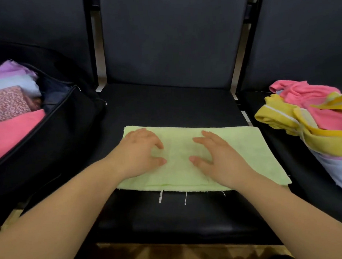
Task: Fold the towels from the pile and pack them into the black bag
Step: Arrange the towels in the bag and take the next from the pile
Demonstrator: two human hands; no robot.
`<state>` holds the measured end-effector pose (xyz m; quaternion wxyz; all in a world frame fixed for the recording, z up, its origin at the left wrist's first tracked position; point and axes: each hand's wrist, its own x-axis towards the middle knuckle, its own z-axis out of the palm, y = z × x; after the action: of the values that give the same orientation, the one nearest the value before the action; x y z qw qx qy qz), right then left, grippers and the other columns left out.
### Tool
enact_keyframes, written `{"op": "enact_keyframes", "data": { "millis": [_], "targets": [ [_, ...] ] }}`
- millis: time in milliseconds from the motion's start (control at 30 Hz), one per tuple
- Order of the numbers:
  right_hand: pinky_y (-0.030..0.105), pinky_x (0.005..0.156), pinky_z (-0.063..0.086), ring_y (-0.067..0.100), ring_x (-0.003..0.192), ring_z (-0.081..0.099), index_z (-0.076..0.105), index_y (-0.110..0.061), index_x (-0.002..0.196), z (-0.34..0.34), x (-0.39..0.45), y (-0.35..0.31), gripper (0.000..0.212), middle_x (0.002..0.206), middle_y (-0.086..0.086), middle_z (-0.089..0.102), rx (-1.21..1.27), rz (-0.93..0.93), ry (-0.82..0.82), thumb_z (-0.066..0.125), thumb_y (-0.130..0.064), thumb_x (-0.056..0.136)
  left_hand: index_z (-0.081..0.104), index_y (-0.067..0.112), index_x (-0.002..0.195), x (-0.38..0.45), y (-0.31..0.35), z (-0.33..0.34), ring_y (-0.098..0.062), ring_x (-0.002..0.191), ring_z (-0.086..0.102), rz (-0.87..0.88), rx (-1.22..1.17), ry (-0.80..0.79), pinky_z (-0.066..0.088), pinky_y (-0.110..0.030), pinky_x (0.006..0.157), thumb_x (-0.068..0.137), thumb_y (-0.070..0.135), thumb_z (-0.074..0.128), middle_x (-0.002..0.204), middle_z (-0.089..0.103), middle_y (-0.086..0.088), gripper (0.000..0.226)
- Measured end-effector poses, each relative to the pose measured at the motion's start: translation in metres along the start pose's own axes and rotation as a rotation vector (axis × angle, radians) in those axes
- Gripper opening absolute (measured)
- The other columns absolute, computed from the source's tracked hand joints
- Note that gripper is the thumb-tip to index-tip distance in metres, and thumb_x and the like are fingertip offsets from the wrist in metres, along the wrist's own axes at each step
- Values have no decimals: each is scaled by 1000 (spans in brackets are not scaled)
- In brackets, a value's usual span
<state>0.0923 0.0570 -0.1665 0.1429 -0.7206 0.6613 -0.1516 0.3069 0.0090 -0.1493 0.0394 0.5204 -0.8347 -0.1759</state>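
A light green towel (249, 149), folded into a long rectangle, lies flat on the middle black seat. My left hand (139, 152) rests on its left part with fingers spread and slightly bent. My right hand (217, 158) rests palm down near its middle. The black bag (50, 138) stands open on the left seat, holding folded pink (5, 136), speckled pink, pale blue and lilac towels. The pile (316, 118) of unfolded pink, yellow, lilac and pale blue towels sits on the right seat.
Black padded seats (164, 105) with upright backrests run in a row. Loose white threads hang from the green towel's near edge. A wooden floor (176, 257) shows below the seat's front edge.
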Motion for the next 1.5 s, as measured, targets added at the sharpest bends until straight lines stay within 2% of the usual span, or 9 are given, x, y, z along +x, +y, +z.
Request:
{"op": "enact_keyframes", "data": {
  "millis": [67,200,433,667,800,967,1267,1433,1500],
  "targets": [
    [16,105,30,6,123,43,60,-25,125,3,-7,-23,38,127,-11,52,85,-200,31,61,-41,90,65,34,93,-9,-6,-17,-5,111,50,56,-57,-47,40,-26,98,83,42,68,109,58,18,13],
    [13,87,37,2,101,47,68,-25,112,19,-18,-53,27,100,-17,53,128,-347,-71,63,-38,89,66,34,73,-24,-31,-33,-2,80,58,3,-17,-251,47,-20,76,75,36,78,80,62,13,12],
    [18,83,42,3,93,52,70,-27,100,24,-19,-55,15,98,-13,58,156,-272,-151,65,-34,88,63,39,85,-51,-50,-29,3,94,53,-31,-32,-260,46,-22,89,67,39,83,94,57,18,27],
    [21,78,45,4,78,54,69,-26,85,7,-26,-60,3,84,-14,56,191,-227,-323,71,-24,85,63,36,101,-81,-44,-16,3,97,49,107,2,-168,39,-15,91,84,39,69,95,50,21,18],
    [17,76,45,0,78,53,61,-37,77,3,-36,-62,17,82,-16,57,191,-246,-380,71,-26,84,62,30,110,-95,-41,-5,3,97,46,152,35,-122,38,-16,91,92,39,57,95,45,23,21],
    [18,77,46,2,79,54,59,-41,73,1,-43,-65,21,83,-17,57,140,-226,-381,72,-29,83,54,35,116,-111,-45,-2,0,106,39,221,48,-126,33,-18,98,84,44,67,107,42,22,35],
    [20,74,50,0,75,57,71,-27,85,-5,-54,-69,4,83,-12,65,222,-186,-463,74,-27,82,61,28,95,-129,-45,7,5,98,41,211,-208,-34,31,-7,85,88,44,60,93,48,23,16],
    [17,66,46,-1,71,56,63,-40,94,-2,-65,-89,29,80,-15,62,362,-184,-495,78,-47,71,53,40,76,-132,-34,-4,0,98,42,211,-337,0,33,-18,91,89,46,54,90,51,18,15],
    [19,60,43,2,65,52,62,-31,93,6,-68,-100,32,74,-10,57,340,-214,-429,76,-50,71,57,42,76,-130,-27,-5,3,97,44,214,-396,10,33,-20,90,88,49,55,89,52,21,14]
  ]
}}
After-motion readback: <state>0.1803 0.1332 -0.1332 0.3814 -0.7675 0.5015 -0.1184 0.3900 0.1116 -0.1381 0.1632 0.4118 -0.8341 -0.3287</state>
